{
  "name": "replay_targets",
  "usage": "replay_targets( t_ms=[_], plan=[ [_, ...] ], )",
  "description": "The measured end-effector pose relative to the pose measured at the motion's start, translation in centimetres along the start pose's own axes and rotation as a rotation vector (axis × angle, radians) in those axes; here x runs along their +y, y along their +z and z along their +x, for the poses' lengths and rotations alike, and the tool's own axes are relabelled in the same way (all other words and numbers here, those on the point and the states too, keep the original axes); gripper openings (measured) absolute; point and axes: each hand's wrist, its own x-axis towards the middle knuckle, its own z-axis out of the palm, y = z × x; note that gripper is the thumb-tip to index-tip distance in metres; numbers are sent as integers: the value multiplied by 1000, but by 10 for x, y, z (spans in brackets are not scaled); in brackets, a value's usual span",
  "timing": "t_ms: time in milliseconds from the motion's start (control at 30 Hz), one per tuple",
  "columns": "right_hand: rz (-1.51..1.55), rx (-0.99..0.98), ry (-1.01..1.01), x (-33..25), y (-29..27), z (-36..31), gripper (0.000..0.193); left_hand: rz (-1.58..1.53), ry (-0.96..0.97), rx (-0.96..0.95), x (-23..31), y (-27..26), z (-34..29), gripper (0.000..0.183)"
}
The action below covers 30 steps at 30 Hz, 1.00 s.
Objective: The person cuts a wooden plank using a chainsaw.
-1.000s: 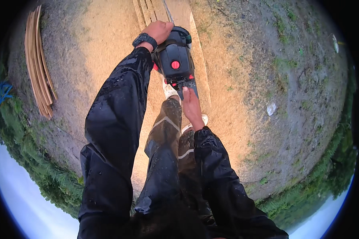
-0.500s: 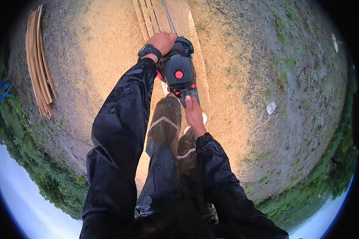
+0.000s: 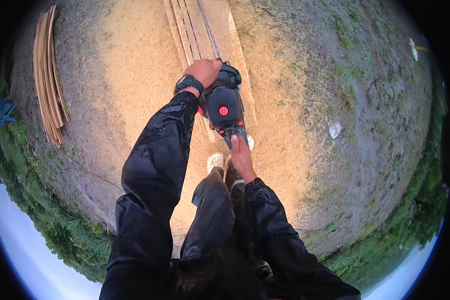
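A black chainsaw (image 3: 224, 100) with red parts is in both my hands, its bar pointing away from me. My left hand (image 3: 204, 73), with a black watch on the wrist, is wrapped round the front handle. My right hand (image 3: 241, 159) grips the rear handle, its thumb on top; the other fingers are mostly hidden. The saw's bar (image 3: 207, 25) lies over or along a wide wooden plank (image 3: 235, 40), which has long slits cut in its left part. Whether the chain touches the wood I cannot tell.
Sawdust (image 3: 140, 75) covers the ground round the plank. A bundle of thin wooden strips (image 3: 47, 80) lies far left, near a blue cord-like thing (image 3: 4, 115). My pale shoes (image 3: 215, 161) stand just behind the plank's near end. A crumpled clear piece (image 3: 335, 130) lies at right.
The chainsaw and both hands sit slightly lower in the picture. My left leg, earlier raised forward beside the saw, has come back, and the pale shoe now shows on the ground.
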Motion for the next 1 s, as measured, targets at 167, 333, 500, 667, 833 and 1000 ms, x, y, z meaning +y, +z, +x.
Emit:
replay_targets(
  t_ms=[167, 333, 500, 667, 833, 1000],
  plan=[
    [17, 10, -2, 21, -3, -32, 52, -45, 30, 48, 18, 18, -23, 21],
    [-44, 44, 20, 53, -7, -61, 55, -61, 102, 61, 40, 27, -65, 23],
    [-15, 11, 28, 89, -5, -107, 54, -78, 13, -10, 59, 52, -102, 27],
    [-73, 102, -12, 109, -6, -139, 51, -132, -88, -68, 75, 71, -138, 27],
    [-11, 34, 63, 83, 1, -104, 50, -79, 4, -7, 58, 51, -101, 26],
    [56, -13, 105, 26, 23, -38, 51, 38, 182, 122, -9, 24, -31, 22]
  ],
)
